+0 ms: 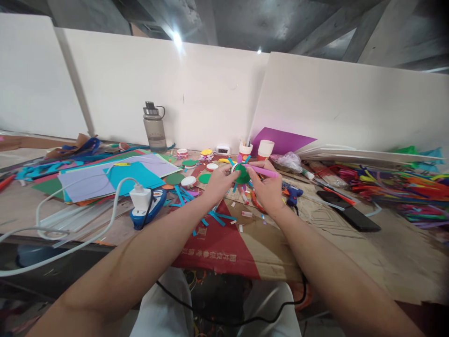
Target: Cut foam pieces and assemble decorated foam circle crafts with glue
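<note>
At frame centre, the left hand [220,181] pinches a green paper disc [242,174] — the right hand [267,188] steadies it, gripping 1 pink marker [263,171].

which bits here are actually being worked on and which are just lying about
In hand:
- green paper disc, pinched by left hand
- pink pen, gripped in right hand

Lying about:
- water bottle
- glue gun
- phone
- paper cups
- white charger

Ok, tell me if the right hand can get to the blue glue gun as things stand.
Probably yes. The glue gun lies just right of the right hand with nothing between, but that hand already holds a pink pen, so it isn't free to grip.
</note>
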{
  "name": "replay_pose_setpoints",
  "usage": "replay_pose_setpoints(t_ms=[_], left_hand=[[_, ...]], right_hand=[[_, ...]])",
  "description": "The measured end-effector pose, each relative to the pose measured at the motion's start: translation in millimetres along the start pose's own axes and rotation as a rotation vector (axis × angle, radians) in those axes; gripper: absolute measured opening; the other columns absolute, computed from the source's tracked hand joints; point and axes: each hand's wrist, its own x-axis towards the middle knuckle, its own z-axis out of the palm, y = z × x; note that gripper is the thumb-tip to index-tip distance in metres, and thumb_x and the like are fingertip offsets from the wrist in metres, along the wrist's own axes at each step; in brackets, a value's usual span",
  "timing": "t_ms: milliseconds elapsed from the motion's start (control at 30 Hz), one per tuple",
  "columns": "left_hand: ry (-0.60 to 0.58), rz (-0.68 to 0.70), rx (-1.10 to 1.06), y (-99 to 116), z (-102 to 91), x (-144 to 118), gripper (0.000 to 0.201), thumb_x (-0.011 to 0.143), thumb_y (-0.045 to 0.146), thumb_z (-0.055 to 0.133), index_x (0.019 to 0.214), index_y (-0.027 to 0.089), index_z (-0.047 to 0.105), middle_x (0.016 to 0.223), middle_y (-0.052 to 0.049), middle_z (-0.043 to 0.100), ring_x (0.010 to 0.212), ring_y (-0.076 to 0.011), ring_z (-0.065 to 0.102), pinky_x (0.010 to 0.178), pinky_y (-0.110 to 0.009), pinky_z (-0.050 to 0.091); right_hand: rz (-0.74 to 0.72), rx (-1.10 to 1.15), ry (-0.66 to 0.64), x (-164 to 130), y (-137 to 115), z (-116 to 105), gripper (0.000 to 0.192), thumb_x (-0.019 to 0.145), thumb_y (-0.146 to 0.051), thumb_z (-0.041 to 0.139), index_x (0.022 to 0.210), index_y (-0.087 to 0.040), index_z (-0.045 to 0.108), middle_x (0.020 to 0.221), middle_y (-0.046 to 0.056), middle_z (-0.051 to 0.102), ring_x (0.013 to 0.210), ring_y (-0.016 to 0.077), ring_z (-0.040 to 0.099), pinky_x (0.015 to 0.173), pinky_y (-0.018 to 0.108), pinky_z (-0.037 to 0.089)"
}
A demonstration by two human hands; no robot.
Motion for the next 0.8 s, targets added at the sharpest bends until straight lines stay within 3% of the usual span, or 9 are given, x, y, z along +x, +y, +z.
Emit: replay_pose_setpoints(t_ms=[800], left_hand=[[0.020,0.028,-0.055,-2.1,-1.1,3.2,0.021,0.069,0.035,0.072,0.078,0.017,0.066,0.065,0.000,0.059,0.062,-0.0132,0.054,0.055,-0.023,0.044]], right_hand=[[-0.003,-0.022,0.051,3.0,3.2,-0.7,0.016,0.087,-0.037,0.063,0.086,-0.022,0.068,0.085,0.003,0.069,0.082,0.0189,0.065,0.075,0.036,0.053]])
